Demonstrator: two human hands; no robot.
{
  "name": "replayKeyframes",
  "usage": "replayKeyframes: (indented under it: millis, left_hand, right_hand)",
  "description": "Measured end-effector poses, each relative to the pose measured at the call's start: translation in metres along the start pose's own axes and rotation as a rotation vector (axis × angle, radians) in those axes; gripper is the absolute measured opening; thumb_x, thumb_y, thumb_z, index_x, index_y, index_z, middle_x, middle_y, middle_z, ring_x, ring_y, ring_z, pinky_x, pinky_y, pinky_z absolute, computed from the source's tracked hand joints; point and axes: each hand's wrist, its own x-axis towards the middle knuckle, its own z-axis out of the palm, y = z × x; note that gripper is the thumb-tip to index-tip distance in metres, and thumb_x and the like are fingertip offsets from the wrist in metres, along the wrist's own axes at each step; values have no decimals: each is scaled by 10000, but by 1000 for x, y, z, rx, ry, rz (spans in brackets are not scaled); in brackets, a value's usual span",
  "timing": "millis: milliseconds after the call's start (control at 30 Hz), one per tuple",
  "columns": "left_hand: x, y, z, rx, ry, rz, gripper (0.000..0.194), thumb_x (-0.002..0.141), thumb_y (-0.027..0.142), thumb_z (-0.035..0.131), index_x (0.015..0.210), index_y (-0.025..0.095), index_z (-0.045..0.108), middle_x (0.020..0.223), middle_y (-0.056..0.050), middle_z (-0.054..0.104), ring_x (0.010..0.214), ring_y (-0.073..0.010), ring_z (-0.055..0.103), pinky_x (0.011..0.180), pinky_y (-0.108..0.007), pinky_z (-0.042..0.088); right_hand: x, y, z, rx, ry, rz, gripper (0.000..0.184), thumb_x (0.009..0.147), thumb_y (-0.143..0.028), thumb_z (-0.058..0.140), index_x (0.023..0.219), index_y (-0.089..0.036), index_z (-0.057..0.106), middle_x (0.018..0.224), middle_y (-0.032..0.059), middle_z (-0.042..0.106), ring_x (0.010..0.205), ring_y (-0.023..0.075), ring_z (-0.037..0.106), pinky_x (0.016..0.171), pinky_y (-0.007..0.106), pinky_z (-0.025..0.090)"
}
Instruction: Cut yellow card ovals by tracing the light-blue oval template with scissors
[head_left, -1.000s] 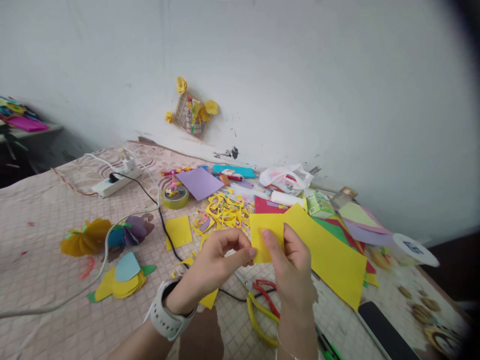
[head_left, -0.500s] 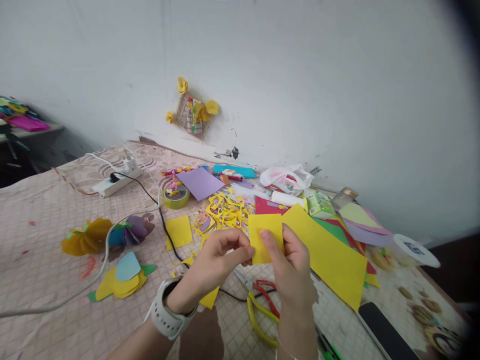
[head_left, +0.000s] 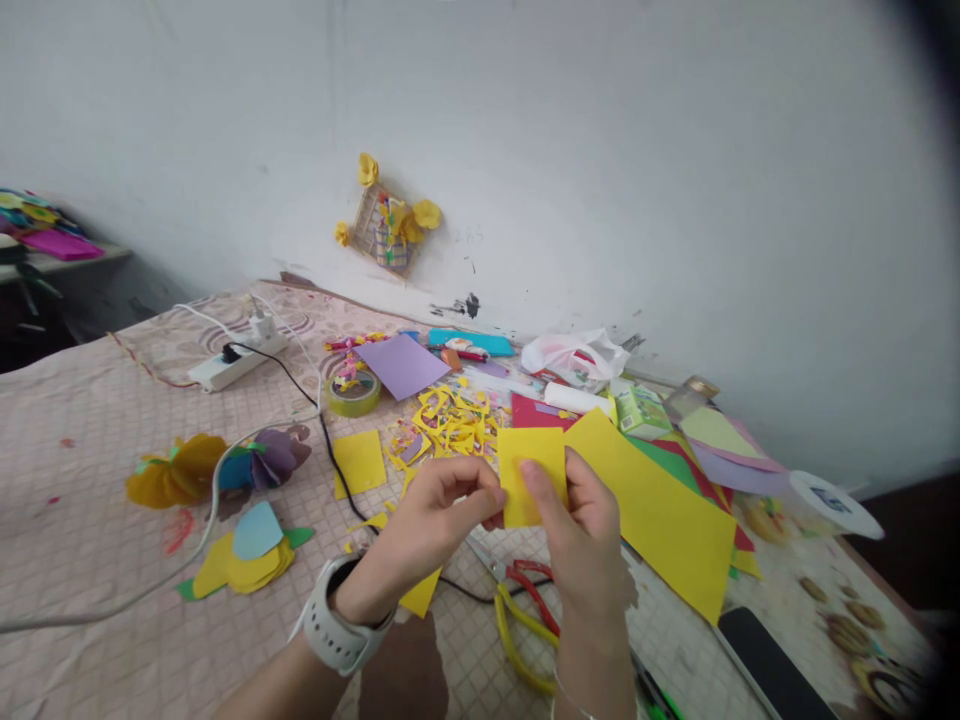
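Observation:
A small yellow rectangle of paper (head_left: pixel 534 455) is held upright between my two hands. My left hand (head_left: pixel 450 515) pinches its lower left edge between thumb and fingers. With the thumb flat on its front and fingers behind, my right hand (head_left: pixel 577 520) grips the right side. Just below lie scissors (head_left: pixel 517 640) with one red and one yellow handle, partly hidden by my right wrist. Yellow paper scraps (head_left: pixel 454 425) are heaped behind my hands. Left of them lies a yellow paper square (head_left: pixel 360 462), and a large yellow sheet (head_left: pixel 660 510) is to the right.
A black cable and a white cable (head_left: pixel 214 500) run from a power strip (head_left: pixel 236 365). Paper flowers (head_left: pixel 180 470) and cut petals (head_left: pixel 255 560) lie at left. Tape (head_left: pixel 354 395) and a purple sheet (head_left: pixel 403 365) sit farther back. A phone (head_left: pixel 772 665) and a lidded tub (head_left: pixel 832 505) are at right.
The camera view has shifted very slightly. My hands keep the same hold on the yellow paper, with no clear movement.

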Motion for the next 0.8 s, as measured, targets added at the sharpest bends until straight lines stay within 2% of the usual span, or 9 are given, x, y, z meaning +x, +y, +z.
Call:
replayKeyframes:
  millis: [100, 367, 500, 600, 800]
  left_hand:
    - [-1, 1, 0, 2, 8, -8, 182, 758, 259, 616, 609, 155, 598, 585, 4, 575, 588, -121, 518, 604, -257, 389]
    - [1, -2, -1, 23, 17, -7, 194, 775, 244, 624, 601, 159, 614, 568, 11, 578, 581, -116, 512, 600, -249, 388]
    - [1, -2, -1, 14, 24, -8, 190, 780, 247, 625, 611, 160, 628, 575, 6, 593, 588, -120, 525, 605, -250, 400]
    - [1, 0, -1, 24, 20, -8, 197, 774, 247, 624, 598, 159, 629, 568, 4, 593, 581, -120, 527, 606, -249, 409]
    - [0, 2, -1, 12, 30, -5, 190, 758, 250, 620, 589, 164, 621, 556, 8, 587, 578, -121, 532, 608, -247, 422]
  right_hand:
    - [-1, -2, 1, -11, -3, -8, 88, 855, -336, 695, 882, -251, 698, 824, -21, 716, 720, 135, 630, 639, 206, 541]
    - [0, -3, 1, -8, -11, 30, 178, 850, -338, 705, 1001, -248, 685, 896, 0, 724, 766, 164, 647, 665, 248, 547]
    - [-1, -4, 1, 1, -19, 53, 147, 842, -344, 713, 946, -242, 689, 959, 15, 731, 828, 178, 656, 697, 261, 549]
    - [-1, -3, 1, 3, -18, 66, 140, 832, -348, 721, 918, -242, 688, 1005, 18, 736, 787, 167, 654, 670, 256, 549]
    - [0, -2, 0, 17, -39, 60, 244, 822, -349, 735, 1038, -253, 674, 965, 12, 736, 755, 160, 655, 666, 256, 555]
